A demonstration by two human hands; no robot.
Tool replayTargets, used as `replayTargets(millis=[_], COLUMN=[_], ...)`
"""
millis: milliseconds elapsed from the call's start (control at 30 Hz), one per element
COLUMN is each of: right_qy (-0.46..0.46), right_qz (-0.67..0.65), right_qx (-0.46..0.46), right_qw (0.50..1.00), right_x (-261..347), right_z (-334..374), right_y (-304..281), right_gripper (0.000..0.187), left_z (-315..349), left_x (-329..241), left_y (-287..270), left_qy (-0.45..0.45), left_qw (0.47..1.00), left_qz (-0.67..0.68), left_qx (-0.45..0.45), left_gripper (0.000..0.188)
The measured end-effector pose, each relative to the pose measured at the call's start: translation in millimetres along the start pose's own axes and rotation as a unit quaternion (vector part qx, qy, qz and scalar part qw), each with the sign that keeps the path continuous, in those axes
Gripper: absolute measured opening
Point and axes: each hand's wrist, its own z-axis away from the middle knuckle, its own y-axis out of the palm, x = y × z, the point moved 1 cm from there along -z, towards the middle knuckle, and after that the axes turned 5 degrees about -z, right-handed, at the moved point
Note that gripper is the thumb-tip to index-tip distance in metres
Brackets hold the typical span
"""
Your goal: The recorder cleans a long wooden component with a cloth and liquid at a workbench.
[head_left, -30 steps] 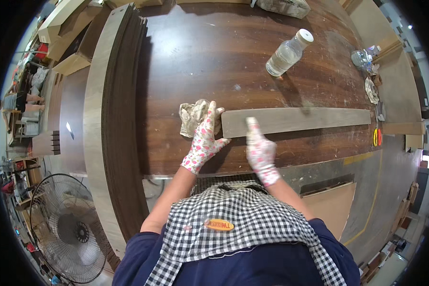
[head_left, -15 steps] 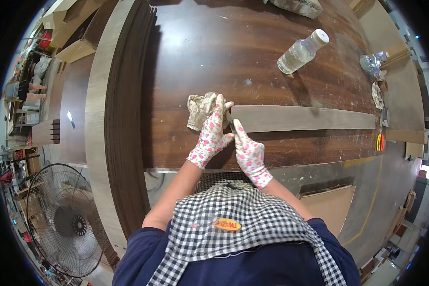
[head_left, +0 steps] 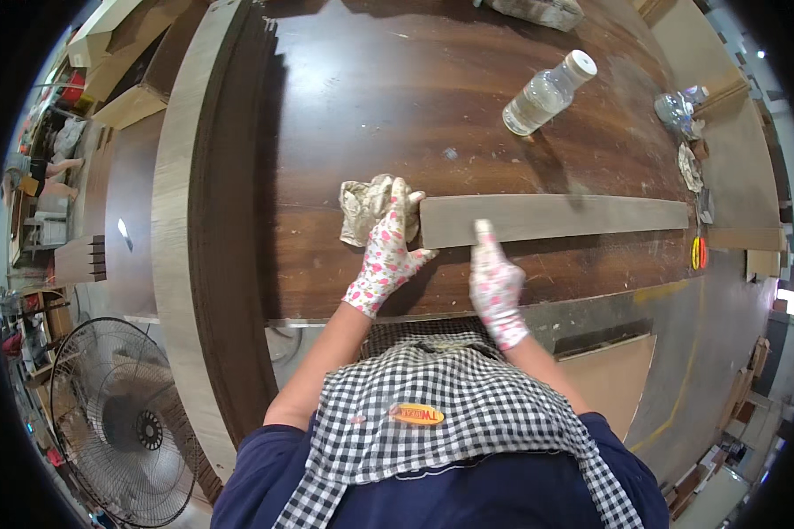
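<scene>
A long narrow grey board (head_left: pixel 556 219) lies lengthwise on the dark brown table. At its left end, my left hand (head_left: pixel 386 256), in a white glove with a pink floral pattern, has its fingers closed over a crumpled off-white rag (head_left: pixel 359 212). The left thumb points towards the board's near corner. My right hand (head_left: pixel 497 282), in a matching glove and slightly blurred, is at the board's near edge. Its index finger reaches onto the board while the other fingers are curled under; anything inside them is hidden.
A clear bottle with a white cap (head_left: pixel 543 97) stands beyond the board. Yellow-and-red-handled scissors (head_left: pixel 699 252) lie by the table's right edge, near another plastic bottle (head_left: pixel 677 110). Stacked long boards (head_left: pixel 181 212) line the left side. A large fan (head_left: pixel 123 419) stands at lower left.
My right hand has moved right along the board's near edge, away from my left hand. The left fingers, stretched out before, are now curled over the rag.
</scene>
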Motion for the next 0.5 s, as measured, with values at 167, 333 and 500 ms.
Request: replayTargets(millis=[167,333,500], right_qy=[0.209,-0.066,0.056], right_qz=[-0.088,0.035,0.061], right_qx=[0.038,0.039,0.005], right_qw=[0.973,0.996,0.997], right_x=[-36.9,9.6,-25.7], right_z=[-1.7,1.9,-5.3], right_y=[-21.7,8.4,-19.9], right_gripper=[0.04,0.044,0.042], left_z=[3.6,1.4,4.2], left_x=[5.8,5.9,10.7], left_y=[-1.8,0.3,4.1], left_qy=[-0.015,0.007,-0.051], left_qw=[1.0,0.999,0.994], left_qz=[0.011,0.034,0.096], left_qx=[0.005,-0.011,0.008], left_gripper=[0.115,0.112,0.114])
